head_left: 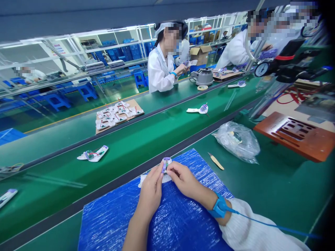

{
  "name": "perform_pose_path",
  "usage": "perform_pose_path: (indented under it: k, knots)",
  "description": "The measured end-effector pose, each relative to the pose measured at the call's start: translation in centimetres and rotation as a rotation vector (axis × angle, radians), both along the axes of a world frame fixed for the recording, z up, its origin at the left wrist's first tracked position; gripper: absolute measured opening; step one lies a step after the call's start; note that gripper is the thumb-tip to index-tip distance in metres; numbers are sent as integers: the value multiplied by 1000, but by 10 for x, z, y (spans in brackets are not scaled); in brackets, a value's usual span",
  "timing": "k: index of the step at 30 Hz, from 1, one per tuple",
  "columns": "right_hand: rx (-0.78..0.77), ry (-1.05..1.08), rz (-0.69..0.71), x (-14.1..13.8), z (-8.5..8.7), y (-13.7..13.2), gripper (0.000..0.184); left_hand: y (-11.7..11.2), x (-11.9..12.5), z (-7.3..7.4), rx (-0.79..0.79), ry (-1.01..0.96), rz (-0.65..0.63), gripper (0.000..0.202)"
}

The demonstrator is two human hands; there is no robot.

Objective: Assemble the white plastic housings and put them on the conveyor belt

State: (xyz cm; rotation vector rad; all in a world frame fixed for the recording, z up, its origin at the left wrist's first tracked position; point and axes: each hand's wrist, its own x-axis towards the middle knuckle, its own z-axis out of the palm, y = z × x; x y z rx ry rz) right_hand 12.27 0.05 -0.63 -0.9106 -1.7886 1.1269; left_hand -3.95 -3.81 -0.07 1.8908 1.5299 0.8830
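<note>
Both my hands meet over the far edge of a blue mat (pixel 183 223). My left hand (pixel 151 190) and my right hand (pixel 181 177) pinch a small white and purple device (pixel 165 164) with a green circuit board between their fingertips. A white part of it (pixel 142 180) lies on the mat under my left hand. A blue wrist strap (pixel 219 206) with a blue cord sits on my right wrist.
A green conveyor belt (pixel 131 150) carries similar devices (pixel 93 154) (pixel 199 109). A cardboard sheet (pixel 119 113) holds several more. A clear plastic bag (pixel 238 141), a small wooden tool (pixel 216 161) and an orange jig plate (pixel 298 134) lie to the right. Workers in white coats (pixel 161 66) stand across the belt.
</note>
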Motion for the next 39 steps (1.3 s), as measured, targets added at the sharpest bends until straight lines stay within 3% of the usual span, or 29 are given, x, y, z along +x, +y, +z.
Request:
perform_pose_path:
  k: [11,15,20,23,26,28,30,32,36,39]
  knots:
    - [-82,96,-53,-6,-5,-1,15,-1,6,-10,33,69,53,44]
    - [-196,243,-139,-10,-10,5,11,4,7,-5,77,83,170,45]
    - [-368,503,-461,-5,-17,25,35,56,-20,28,185,142,453,49]
    - [-440,658,-518,-1,-18,34,44,100,-49,44,192,250,580,50]
    - [-509,768,-535,0,-19,38,48,132,-70,43,121,376,594,47]
    - [-554,833,-548,1,-20,40,50,142,-70,37,82,431,603,46]
    - [-591,901,-555,2,-22,42,51,149,-56,34,93,478,636,46]
    - [-624,966,-558,4,-26,45,52,159,-28,35,143,564,555,46]
    - [-706,1042,-536,8,-41,53,57,206,53,40,183,688,97,42]
    - [-760,1063,-502,11,-56,59,60,260,108,37,137,719,-62,49]
